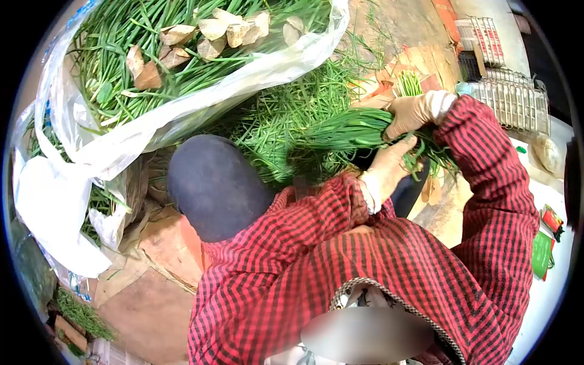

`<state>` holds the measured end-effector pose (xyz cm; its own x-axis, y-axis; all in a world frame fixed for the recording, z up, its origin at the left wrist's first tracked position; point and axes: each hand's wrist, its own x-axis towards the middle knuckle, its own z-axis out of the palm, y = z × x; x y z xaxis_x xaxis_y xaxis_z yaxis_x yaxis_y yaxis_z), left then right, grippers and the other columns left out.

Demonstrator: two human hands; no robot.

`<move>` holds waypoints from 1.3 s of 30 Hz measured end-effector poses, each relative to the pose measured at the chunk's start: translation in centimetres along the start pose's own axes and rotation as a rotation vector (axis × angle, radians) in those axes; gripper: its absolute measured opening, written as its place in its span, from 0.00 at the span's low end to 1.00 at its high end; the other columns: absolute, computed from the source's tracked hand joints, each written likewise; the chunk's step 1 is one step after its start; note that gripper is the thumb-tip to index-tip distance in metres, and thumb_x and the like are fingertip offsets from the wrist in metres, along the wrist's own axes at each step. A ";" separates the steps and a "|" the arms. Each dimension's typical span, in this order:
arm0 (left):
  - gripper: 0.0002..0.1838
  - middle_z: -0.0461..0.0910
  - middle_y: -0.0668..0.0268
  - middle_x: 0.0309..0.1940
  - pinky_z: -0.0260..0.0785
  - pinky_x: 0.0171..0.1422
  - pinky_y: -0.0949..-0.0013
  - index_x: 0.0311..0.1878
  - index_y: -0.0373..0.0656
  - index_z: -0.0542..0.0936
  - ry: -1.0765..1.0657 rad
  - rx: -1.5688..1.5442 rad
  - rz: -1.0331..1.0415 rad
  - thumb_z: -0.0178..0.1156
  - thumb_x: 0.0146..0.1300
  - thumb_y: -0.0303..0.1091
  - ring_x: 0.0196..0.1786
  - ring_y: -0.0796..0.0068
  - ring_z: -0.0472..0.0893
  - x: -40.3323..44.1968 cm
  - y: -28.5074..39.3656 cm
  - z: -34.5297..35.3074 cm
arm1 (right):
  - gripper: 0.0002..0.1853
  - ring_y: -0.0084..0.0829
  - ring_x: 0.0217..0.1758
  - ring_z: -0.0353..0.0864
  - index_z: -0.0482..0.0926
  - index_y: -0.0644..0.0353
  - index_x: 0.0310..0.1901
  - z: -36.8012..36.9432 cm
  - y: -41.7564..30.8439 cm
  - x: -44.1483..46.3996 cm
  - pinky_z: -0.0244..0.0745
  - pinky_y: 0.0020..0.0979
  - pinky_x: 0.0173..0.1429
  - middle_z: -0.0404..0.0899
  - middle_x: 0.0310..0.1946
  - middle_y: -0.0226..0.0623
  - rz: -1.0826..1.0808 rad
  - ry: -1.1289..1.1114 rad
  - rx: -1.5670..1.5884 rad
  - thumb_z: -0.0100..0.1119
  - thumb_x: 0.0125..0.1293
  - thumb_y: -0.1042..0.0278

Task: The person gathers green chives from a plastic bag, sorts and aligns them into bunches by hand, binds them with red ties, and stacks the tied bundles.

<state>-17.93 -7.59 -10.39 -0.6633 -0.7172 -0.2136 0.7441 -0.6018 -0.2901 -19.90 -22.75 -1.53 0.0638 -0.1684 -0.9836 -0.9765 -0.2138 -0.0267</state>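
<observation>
A bunch of long green leafy stalks point(347, 129) lies across my lap, its leaves pointing left. My left hand point(389, 167), in a pale glove, is closed on the near side of the bunch. My right hand point(417, 114), also gloved, wraps round it from the far side. Cut pale ends of stalks point(409, 83) show just beyond my right hand. Loose green blades point(292, 115) are heaped to the left of the bunch. A large clear plastic bag point(243, 79) holds many more stalks, with dry brown leaves point(213, 30) on top.
My knee point(216, 188) in dark cloth rises between the bag and my left arm. Cardboard point(152, 304) covers the floor at lower left. Wire racks point(511, 100) stand at the upper right, and a green and red packet point(541, 255) lies on a white surface at right.
</observation>
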 end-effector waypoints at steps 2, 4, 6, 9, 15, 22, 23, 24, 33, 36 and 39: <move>0.11 0.83 0.66 0.45 0.76 0.51 0.61 0.51 0.45 0.79 0.011 -0.044 -0.012 0.59 0.71 0.38 0.47 0.67 0.82 -1.4 0.0 2.5 | 0.35 0.34 0.52 0.81 0.75 0.67 0.60 -0.2 0.3 -1.0 0.74 0.33 0.60 0.84 0.51 0.43 -0.028 -0.010 -0.012 0.71 0.56 0.51; 0.10 0.82 0.66 0.45 0.76 0.52 0.60 0.50 0.44 0.78 -0.020 -0.070 -0.023 0.58 0.71 0.38 0.47 0.66 0.82 -0.6 -0.6 1.5 | 0.42 0.36 0.56 0.80 0.72 0.69 0.63 -0.1 0.7 -1.1 0.73 0.33 0.62 0.81 0.55 0.46 -0.017 -0.029 0.026 0.70 0.56 0.42; 0.10 0.81 0.64 0.45 0.75 0.56 0.57 0.49 0.44 0.77 0.020 -0.012 -0.034 0.55 0.72 0.38 0.47 0.64 0.82 -0.4 -0.5 1.0 | 0.48 0.37 0.59 0.78 0.69 0.69 0.65 -0.1 0.4 -0.7 0.71 0.34 0.64 0.79 0.57 0.48 -0.010 -0.054 0.048 0.69 0.54 0.35; 0.10 0.80 0.65 0.45 0.75 0.56 0.59 0.48 0.42 0.77 -0.007 0.093 0.054 0.51 0.73 0.37 0.47 0.66 0.81 -1.0 0.0 1.1 | 0.54 0.38 0.61 0.77 0.66 0.69 0.68 0.3 0.1 -0.5 0.70 0.35 0.66 0.77 0.59 0.49 0.023 -0.055 0.052 0.68 0.52 0.29; 0.13 0.82 0.67 0.46 0.77 0.49 0.68 0.52 0.41 0.78 -0.085 0.418 -0.020 0.52 0.72 0.36 0.45 0.72 0.82 -1.0 -1.3 2.8 | 0.51 0.35 0.60 0.77 0.68 0.65 0.67 0.3 0.2 -2.9 0.70 0.35 0.66 0.78 0.58 0.44 0.114 -0.058 0.076 0.72 0.51 0.32; 0.13 0.82 0.67 0.46 0.75 0.46 0.70 0.52 0.40 0.79 -0.281 0.758 0.078 0.56 0.69 0.35 0.45 0.75 0.81 -1.0 -3.0 3.3 | 0.44 0.33 0.53 0.81 0.73 0.66 0.62 1.9 1.9 -4.2 0.74 0.33 0.60 0.82 0.53 0.42 0.190 -0.070 0.041 0.77 0.51 0.42; 0.13 0.81 0.68 0.45 0.75 0.45 0.70 0.52 0.40 0.79 -0.225 0.742 0.007 0.58 0.67 0.33 0.45 0.75 0.81 -2.2 -2.4 4.8 | 0.39 0.32 0.49 0.82 0.76 0.67 0.58 2.4 2.3 -4.3 0.76 0.33 0.57 0.84 0.49 0.41 0.189 -0.086 0.141 0.77 0.52 0.48; 0.16 0.80 0.69 0.44 0.74 0.43 0.71 0.54 0.40 0.77 -0.212 0.709 0.002 0.61 0.64 0.33 0.43 0.77 0.80 -2.5 -2.5 5.1 | 0.37 0.32 0.48 0.82 0.77 0.66 0.58 2.7 2.3 -4.3 0.76 0.33 0.56 0.84 0.48 0.41 0.216 -0.053 0.122 0.77 0.51 0.50; 0.25 0.79 0.66 0.43 0.72 0.42 0.74 0.62 0.41 0.67 -0.313 0.865 0.076 0.61 0.64 0.35 0.40 0.78 0.78 -3.9 -3.7 4.8 | 0.29 0.40 0.44 0.84 0.79 0.63 0.54 4.6 2.3 -3.8 0.77 0.38 0.49 0.85 0.39 0.46 0.190 0.146 -0.276 0.71 0.45 0.68; 0.19 0.84 0.66 0.39 0.71 0.41 0.74 0.55 0.38 0.75 -0.228 0.812 -0.049 0.60 0.64 0.37 0.36 0.80 0.80 -3.5 -2.8 4.1 | 0.28 0.40 0.41 0.86 0.79 0.63 0.52 2.6 3.6 -4.8 0.79 0.38 0.45 0.85 0.37 0.48 0.055 0.379 -0.265 0.72 0.46 0.68; 0.19 0.84 0.63 0.41 0.72 0.43 0.75 0.57 0.36 0.73 -0.141 0.768 -0.019 0.58 0.65 0.35 0.36 0.79 0.80 -3.5 -1.6 3.2 | 0.28 0.41 0.48 0.85 0.78 0.60 0.55 -1.3 6.4 -4.9 0.78 0.40 0.54 0.85 0.43 0.48 0.288 0.732 -0.060 0.69 0.52 0.59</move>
<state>-16.53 -5.22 -6.22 -0.6981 -0.7115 -0.0798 0.6135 -0.6519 0.4456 -26.22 -24.52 3.39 -0.0507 -0.8115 -0.5822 -0.9637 -0.1133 0.2418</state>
